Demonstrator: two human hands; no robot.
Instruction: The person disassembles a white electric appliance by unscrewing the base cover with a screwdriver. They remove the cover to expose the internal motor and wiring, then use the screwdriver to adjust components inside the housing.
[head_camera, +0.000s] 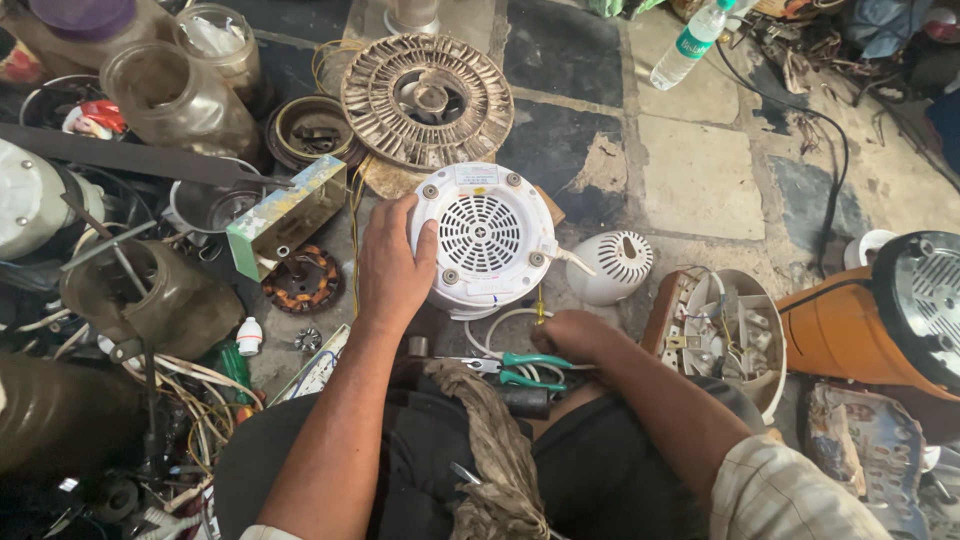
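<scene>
White, round plastic appliance base (483, 237) with a slotted vent grille in its middle and four screw feet lies bottom-up on the stone floor, right at the centre of the view. At its nine o'clock side the left hand (392, 268) lies flat against the rim, fingers spread and curled over the casing, steadying it rather than closing around it. At six o'clock from the base, just below its white cord (497, 325), the right hand (572, 335) is closed into a loose fist; whether it grips anything I cannot tell, since the fingers are turned away. Touching or just beside that fist, at its seven o'clock, lies a pair of green-handled pliers (527, 368) on the dark cloth over the person's lap.

At three o'clock from the base sits a small white plastic dome cover (618, 265) with slots. At twelve o'clock lies a dusty beige round fan grille (427, 98). At nine o'clock, beyond the left hand, a rusty copper-wound motor stator (302, 281) rests near a worn green and cream metal box (287, 215). At four o'clock stands an open white housing full of switch parts (722, 335), and farther right an orange appliance body (852, 330). A clear plastic water bottle (690, 45) lies at one o'clock, well apart.
</scene>
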